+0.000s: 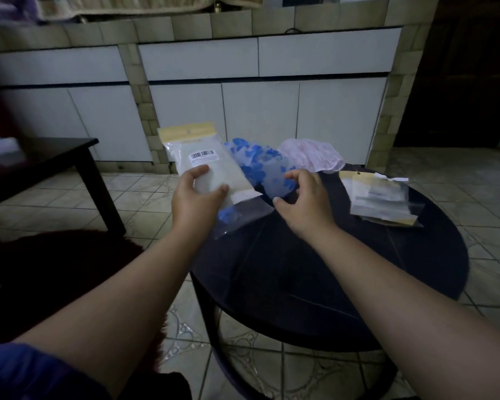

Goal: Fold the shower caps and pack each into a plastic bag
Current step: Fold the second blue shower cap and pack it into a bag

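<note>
My left hand (195, 197) grips a packed plastic bag (207, 160) with a yellow header strip and a barcode label, held above the left rim of the round black table (329, 284). A clear shower cap with blue flowers (260, 166) lies at the table's far edge, partly behind that bag. My right hand (303, 197) hovers over the blue cap's right edge with fingers curled; whether it pinches the cap is unclear. A pale pink shower cap (312, 155) lies behind the blue one.
A small stack of plastic bags (378, 197) with yellow headers lies on the table's right side. A dark low table (55, 157) stands at the left. White cabinet doors (257, 111) line the wall beyond, above a tiled floor (145, 203).
</note>
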